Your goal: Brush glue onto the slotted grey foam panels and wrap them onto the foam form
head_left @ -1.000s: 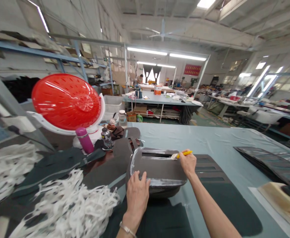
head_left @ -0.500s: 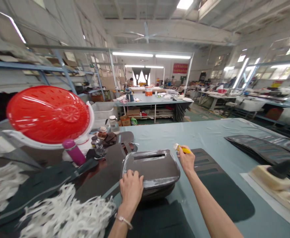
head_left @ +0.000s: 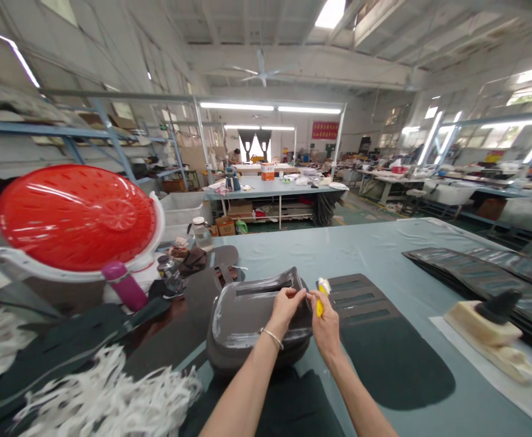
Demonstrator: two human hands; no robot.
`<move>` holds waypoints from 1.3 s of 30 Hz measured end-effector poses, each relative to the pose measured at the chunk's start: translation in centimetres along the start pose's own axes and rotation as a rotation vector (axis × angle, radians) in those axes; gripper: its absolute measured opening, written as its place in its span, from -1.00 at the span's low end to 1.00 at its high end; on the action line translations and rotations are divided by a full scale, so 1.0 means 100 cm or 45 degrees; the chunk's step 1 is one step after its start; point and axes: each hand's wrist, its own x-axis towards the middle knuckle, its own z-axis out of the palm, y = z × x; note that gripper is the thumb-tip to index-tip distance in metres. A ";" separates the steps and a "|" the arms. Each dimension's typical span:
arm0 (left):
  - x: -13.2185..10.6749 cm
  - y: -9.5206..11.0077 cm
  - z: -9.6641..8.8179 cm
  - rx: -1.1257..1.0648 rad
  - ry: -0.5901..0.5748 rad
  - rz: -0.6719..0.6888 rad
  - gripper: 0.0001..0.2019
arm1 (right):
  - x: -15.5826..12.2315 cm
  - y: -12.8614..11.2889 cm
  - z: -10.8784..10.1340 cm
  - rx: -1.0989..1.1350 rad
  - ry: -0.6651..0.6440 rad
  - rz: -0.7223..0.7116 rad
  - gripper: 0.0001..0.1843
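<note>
A dark grey, box-shaped bag piece (head_left: 247,315) with a slot in its top and whitish smears along its edges rests on the table before me. My left hand (head_left: 287,309) is closed in a pinch on its right end, where the material is pulled up. Close beside it, my right hand (head_left: 324,318) grips a small brush (head_left: 321,303) with a yellow handle and white bristles, bristles upward. The thumb and finger of that hand also meet the bag's edge. Right of the hands lies a flat dark panel (head_left: 384,340) with slots.
A cream block with a black cone-shaped top (head_left: 484,328) stands on a white sheet at right, near stacked dark panels (head_left: 466,273). On the left are white strips (head_left: 111,394), a purple bottle (head_left: 124,285) and a big red basket (head_left: 79,218). A person (head_left: 236,156) is far behind.
My left hand has moved from the bag's front left to its right end and pinches the edge there. My right hand has come in beside it, turning the brush upright. The bag's right end is lifted.
</note>
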 end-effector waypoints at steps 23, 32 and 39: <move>-0.158 0.142 -0.024 -0.863 -0.657 0.025 -0.78 | 0.001 0.014 -0.056 0.806 -0.021 0.513 -0.59; -0.139 0.027 0.050 -0.452 -0.163 -0.110 -0.81 | -0.008 0.140 -0.203 0.294 0.412 0.467 -0.55; -0.122 -0.128 0.154 0.047 -0.006 -0.345 -0.70 | 0.012 0.266 -0.338 -0.536 0.215 0.443 -0.61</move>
